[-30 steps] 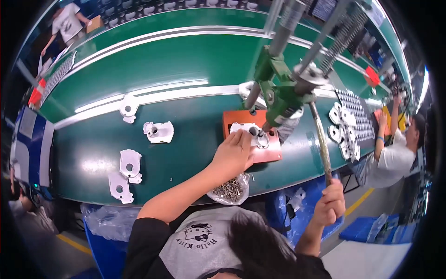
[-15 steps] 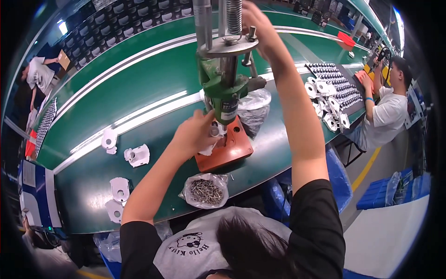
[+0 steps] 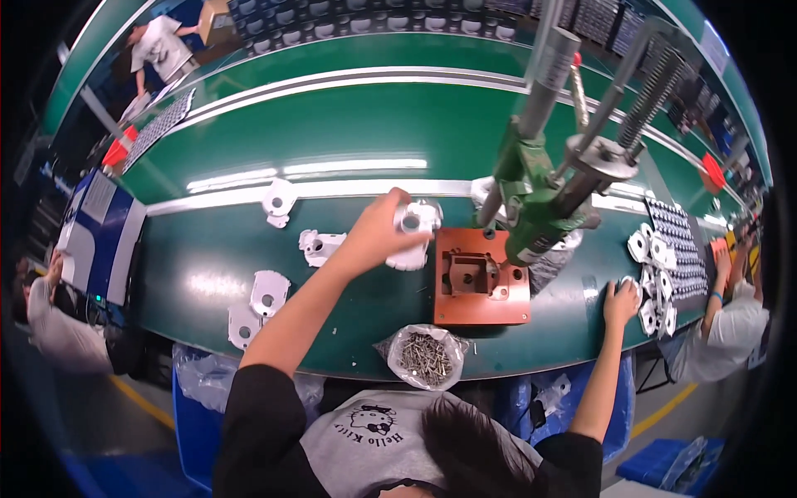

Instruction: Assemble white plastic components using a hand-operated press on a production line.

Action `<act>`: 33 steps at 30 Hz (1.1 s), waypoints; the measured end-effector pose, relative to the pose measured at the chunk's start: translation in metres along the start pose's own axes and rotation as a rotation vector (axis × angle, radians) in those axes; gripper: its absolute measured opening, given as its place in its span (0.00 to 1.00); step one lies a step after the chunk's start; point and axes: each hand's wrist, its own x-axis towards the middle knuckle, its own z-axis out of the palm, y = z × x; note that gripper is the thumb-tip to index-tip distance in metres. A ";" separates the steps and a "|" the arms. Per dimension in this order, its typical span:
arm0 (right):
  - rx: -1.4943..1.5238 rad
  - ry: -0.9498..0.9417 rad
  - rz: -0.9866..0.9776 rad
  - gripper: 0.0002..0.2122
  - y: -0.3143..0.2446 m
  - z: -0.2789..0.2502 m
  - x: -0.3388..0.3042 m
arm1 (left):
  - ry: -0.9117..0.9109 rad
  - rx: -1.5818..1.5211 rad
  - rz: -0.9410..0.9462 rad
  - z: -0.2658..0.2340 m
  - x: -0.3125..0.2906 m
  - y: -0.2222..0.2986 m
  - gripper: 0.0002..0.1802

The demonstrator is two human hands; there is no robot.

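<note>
My left hand (image 3: 380, 235) is closed on a white plastic part (image 3: 413, 222) with a round hole, held just left of the orange fixture block (image 3: 443, 312). A square recess opens in the top of that block. Above the block's right side stands a green hand press (image 3: 531, 220) with a steel column and a spring. Off to the right, my right hand (image 3: 620, 305) has its fingers round another white plastic part (image 3: 633, 285) at the edge of a pile; the fingertips are partly hidden.
A plastic bag of small metal pins (image 3: 426, 358) sits at the table's front edge. Several loose white parts (image 3: 271, 292) lie at left. A white part pile (image 3: 662, 249) is beside a tray of dark pieces (image 3: 682, 257). Co-workers sit at both ends; a blue-white machine (image 3: 98, 236) stands left.
My left hand has moved left out from under the press with the white part. My right hand has left the press's upper part and come down to the parts at right.
</note>
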 end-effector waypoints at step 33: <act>1.203 -0.378 -1.066 0.34 -0.208 -0.211 -0.188 | -0.266 0.298 0.163 0.034 -0.049 -0.070 0.21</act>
